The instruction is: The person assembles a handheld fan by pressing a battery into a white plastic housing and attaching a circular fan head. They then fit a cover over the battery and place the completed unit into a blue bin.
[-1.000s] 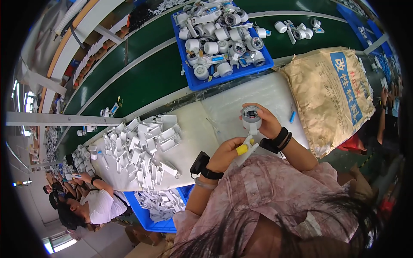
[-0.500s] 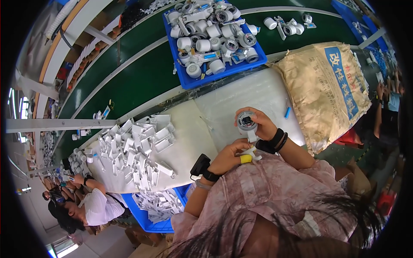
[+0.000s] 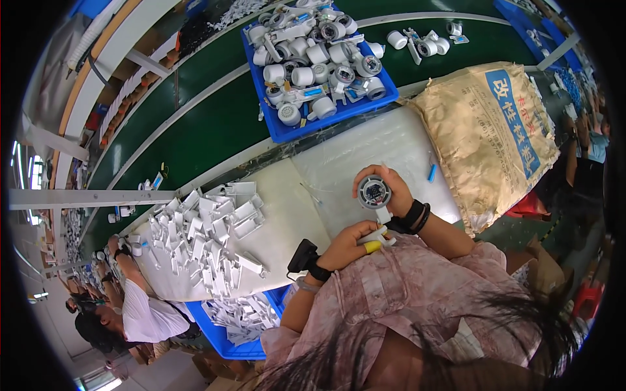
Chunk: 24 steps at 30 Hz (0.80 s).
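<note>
My right hand (image 3: 399,190) is wrapped round a round grey-and-white lamp-like housing (image 3: 374,191), its open face turned up to show a dark circuit board inside. A short white neck runs down from the housing toward a white plastic bracket (image 3: 379,236). My left hand (image 3: 344,247) pinches that bracket close to my body, with a yellow covering (image 3: 372,247) at its thumb. Whether neck and bracket are one piece I cannot tell. Both hands are over the near edge of the plastic-covered table (image 3: 352,156).
White plastic covers (image 3: 208,228) lie heaped at left, above a blue bin (image 3: 225,342) of similar parts. Beyond the table, a blue tray (image 3: 280,133) holds piled housings by a green conveyor (image 3: 215,124). A paper sack (image 3: 456,143) and blue strip (image 3: 432,173) lie right; a co-worker (image 3: 147,316) sits left.
The housing has tipped slightly, its circuit board showing more fully. My left hand has shifted a little downward with the bracket. The co-worker's arm at left has moved up.
</note>
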### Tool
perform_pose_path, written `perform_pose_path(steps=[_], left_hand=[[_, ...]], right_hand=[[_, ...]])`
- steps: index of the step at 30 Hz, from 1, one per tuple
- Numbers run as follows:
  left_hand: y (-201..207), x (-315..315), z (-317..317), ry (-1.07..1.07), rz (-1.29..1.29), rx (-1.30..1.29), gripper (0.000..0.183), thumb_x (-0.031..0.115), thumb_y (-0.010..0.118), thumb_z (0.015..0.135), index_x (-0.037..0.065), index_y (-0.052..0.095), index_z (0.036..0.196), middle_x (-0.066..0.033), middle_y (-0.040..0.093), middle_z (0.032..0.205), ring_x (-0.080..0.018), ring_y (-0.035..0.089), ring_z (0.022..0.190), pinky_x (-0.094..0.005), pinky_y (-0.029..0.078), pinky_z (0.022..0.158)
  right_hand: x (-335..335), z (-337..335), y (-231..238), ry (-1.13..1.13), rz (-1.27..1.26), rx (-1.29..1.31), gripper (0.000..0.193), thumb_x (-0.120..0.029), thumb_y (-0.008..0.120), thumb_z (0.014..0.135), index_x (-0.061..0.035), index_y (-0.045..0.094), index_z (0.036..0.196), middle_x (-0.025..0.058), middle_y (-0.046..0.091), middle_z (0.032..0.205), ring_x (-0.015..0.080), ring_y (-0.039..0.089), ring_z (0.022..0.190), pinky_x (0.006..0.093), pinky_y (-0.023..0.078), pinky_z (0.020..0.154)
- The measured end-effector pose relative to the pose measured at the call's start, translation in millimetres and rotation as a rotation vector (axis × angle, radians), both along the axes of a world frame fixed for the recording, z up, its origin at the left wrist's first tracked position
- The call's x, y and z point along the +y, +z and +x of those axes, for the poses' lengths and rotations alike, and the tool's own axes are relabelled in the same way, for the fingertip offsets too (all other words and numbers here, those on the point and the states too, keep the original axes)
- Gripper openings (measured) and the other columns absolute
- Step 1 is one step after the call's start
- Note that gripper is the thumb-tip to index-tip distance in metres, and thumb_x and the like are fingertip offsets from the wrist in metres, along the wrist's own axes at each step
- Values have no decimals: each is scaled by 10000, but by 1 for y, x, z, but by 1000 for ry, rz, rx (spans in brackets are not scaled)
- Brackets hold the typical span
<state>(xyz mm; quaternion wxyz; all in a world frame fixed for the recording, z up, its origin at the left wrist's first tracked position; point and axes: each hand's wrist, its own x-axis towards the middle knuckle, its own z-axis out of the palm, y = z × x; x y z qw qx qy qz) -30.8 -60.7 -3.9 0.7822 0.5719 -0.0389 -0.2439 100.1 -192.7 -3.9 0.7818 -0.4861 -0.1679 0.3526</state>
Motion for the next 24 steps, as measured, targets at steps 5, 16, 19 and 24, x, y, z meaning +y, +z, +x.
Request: perform_pose_path(steps=[5,16,19,24], left_hand=[[-4,-6,-5,49,203,-88,275,67,629,871,8,561,1131,-44,622,1082,-119,558,1046,-269,421,925],[-6,-5,-8,81,102,-12,312,41,613,876,0,521,1171,-56,627,1133,-117,560,1059,-260,415,940],[-6,-5,-6,88,102,-12,307,41,612,878,2,522,1169,-56,627,1135,-116,560,1060,-259,414,942],[-7,-5,-7,91,105,-17,294,48,609,885,1,523,1163,-59,626,1134,-118,559,1058,-261,413,945]], right_hand=[[1,-1,-3,7,101,35,530,-433,359,995,34,612,986,132,669,861,168,653,765,271,522,723],[1,-1,-2,-16,6,30,583,-496,340,970,23,604,959,139,653,851,177,635,779,267,496,709],[2,-1,-3,-47,13,39,581,-495,346,969,25,604,960,140,653,854,177,636,774,265,498,701],[2,1,-4,-25,9,20,573,-490,350,969,24,604,957,138,654,853,176,636,772,264,499,697]])
